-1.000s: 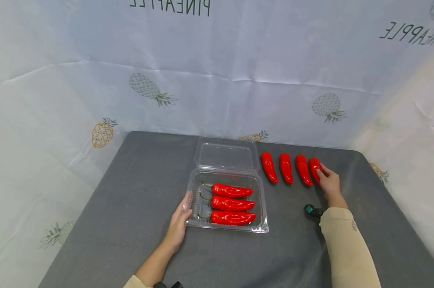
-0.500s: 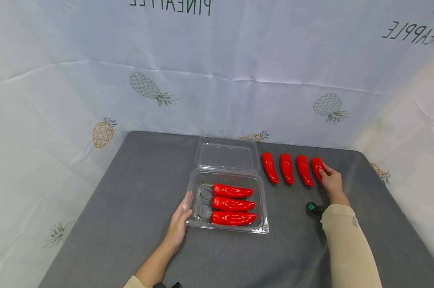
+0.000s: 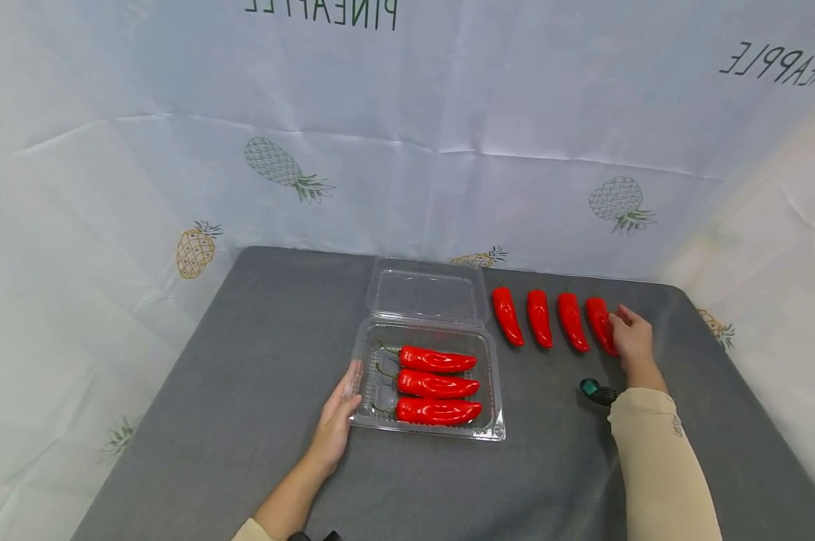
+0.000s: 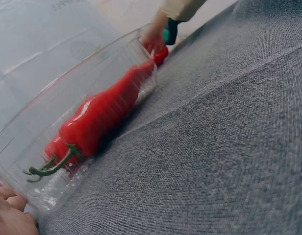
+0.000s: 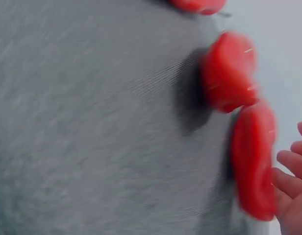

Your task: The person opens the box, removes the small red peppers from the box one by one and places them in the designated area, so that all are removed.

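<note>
A clear plastic hinged container lies with its lid laid back, and three red chili peppers sit in its base. My left hand holds the container's left wall, with the thumb at the rim. In the left wrist view, one red pepper shows large through the clear wall. My right hand is at the right side of the rightmost loose pepper. In the right wrist view its fingers look extended and lie against or very near that pepper; contact is hard to tell.
Three more red peppers lie in a row between the container and the rightmost one. The grey table ends at the back against a white curtain printed with pineapples.
My right hand has shifted slightly right and its fingers have come off the rightmost pepper's top. That pepper sits a little further right. My left hand stays on the container.
</note>
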The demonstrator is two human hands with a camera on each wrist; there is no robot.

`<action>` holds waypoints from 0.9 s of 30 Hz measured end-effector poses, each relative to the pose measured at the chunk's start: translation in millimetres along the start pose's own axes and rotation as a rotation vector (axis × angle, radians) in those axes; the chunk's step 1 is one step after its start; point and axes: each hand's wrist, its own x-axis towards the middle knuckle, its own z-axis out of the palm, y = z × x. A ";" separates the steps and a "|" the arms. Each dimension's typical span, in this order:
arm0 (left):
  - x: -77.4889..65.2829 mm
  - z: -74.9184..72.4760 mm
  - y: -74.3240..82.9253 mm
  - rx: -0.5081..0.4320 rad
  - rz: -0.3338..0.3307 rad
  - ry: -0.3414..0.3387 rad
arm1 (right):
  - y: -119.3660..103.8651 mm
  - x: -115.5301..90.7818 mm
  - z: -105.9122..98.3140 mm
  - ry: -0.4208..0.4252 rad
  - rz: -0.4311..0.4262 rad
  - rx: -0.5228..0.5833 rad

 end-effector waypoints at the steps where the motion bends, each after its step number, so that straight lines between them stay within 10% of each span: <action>1: -0.2 -0.1 -0.1 -0.001 -0.001 -0.001 | -2.1 -1.3 -1.2 0.007 -0.012 -0.003; 16: 0.1 -0.2 2.5 0.001 -0.018 -0.001 | -46.3 -35.9 -7.2 -0.030 -0.100 0.112; 27: 0.4 -0.7 2.2 0.000 -0.012 -0.007 | -68.3 -68.8 6.2 -0.228 -0.181 0.017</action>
